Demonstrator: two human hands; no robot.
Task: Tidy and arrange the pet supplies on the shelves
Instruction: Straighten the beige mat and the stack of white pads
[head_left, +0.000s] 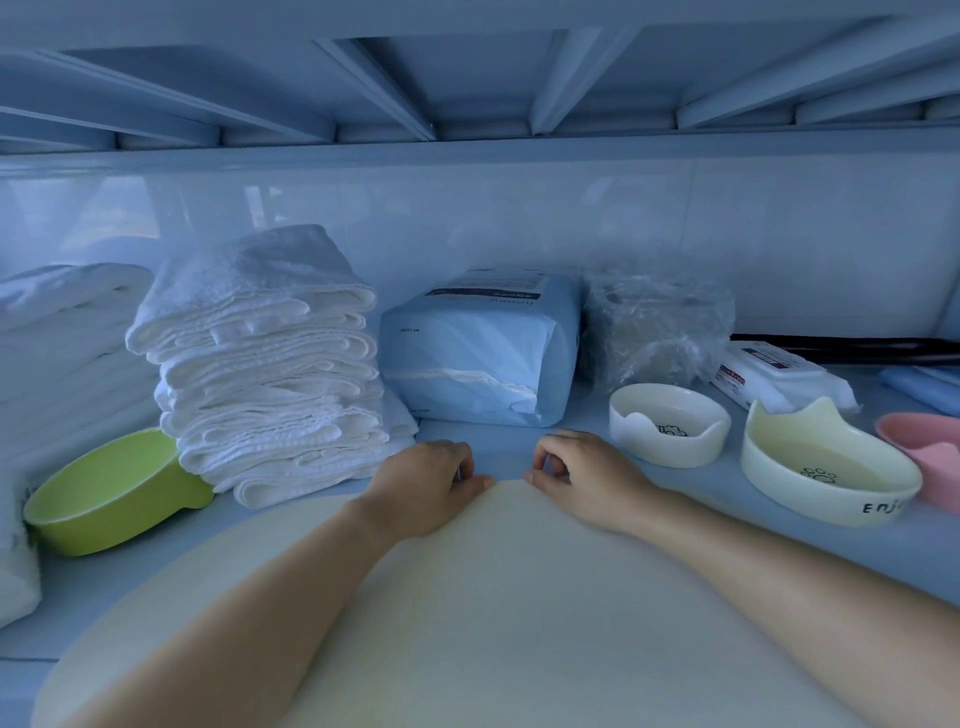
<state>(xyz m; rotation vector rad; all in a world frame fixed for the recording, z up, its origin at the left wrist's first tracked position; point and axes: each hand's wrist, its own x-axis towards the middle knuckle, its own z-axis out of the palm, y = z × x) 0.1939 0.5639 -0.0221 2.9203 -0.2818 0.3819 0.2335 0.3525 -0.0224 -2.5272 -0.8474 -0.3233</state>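
Head view shows my left hand (426, 483) and right hand (582, 478) each pinching narrowly the far edge of the cream mat (493, 623) on the shelf (779, 525); next I judge it needs sliding inward, flat.

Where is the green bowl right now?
In the head view, the green bowl sits at the shelf's left, tilted against the base of the stack of white towels.
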